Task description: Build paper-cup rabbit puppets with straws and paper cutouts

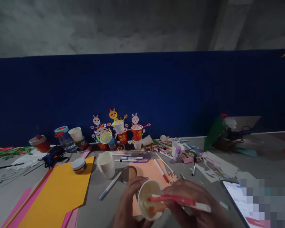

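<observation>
My left hand is wrapped round a white paper cup, tilted so its mouth faces me. My right hand pinches a red and white pen-like stick, whose red end reaches over the cup's mouth; blur hides its exact kind. Below it an orange strip crosses the cup's rim, partly behind my right fingers. Under the hands lies a peach paper sheet with a white marker with a red cap on it. Beside it rests a roll of tape.
Stacked white cups, a lidded jar and yellow paper lie to the left. Decorated cup figures stand by the blue partition. A glue stick, a black marker and a phone lie right.
</observation>
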Motion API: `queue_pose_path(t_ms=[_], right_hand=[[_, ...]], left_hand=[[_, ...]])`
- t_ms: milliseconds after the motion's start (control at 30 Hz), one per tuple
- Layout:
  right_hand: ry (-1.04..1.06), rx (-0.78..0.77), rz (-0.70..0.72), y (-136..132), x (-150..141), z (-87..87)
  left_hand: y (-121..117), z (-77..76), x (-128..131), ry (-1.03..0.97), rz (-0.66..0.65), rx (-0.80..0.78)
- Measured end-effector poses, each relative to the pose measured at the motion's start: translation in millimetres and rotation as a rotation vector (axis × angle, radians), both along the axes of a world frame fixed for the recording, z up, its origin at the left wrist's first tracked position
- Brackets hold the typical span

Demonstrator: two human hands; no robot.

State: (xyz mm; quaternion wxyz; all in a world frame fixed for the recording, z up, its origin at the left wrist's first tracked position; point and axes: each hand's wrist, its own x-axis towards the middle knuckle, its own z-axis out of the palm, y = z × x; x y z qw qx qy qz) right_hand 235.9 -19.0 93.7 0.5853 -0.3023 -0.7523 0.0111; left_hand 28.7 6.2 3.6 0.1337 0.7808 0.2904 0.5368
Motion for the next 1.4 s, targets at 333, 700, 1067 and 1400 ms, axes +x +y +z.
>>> queue_pose_path(t_ms=[333, 700, 1067, 1400], right_hand=[[0.168, -0.329, 0.112, 14.4, -8.9, -16.7], [0.029, -0.388, 0.135, 24.1, -14.0, -1.0], [-0.19, -0.597, 0.211, 25.4, -9.6, -3.4], [0.208, -0.6, 0.184, 35.4, -18.8, -22.7]], left_hand=[[1.0, -6.6, -1.5, -0.034, -0.047, -0.113], [-0.3, -19.1, -5.2, -0.312, -0.2, -0.519], [4.0, -18.5, -6.3, -0.182, -0.198, -0.449], [2.2, -2.6, -1.4, -0.139, -0.167, -0.377]])
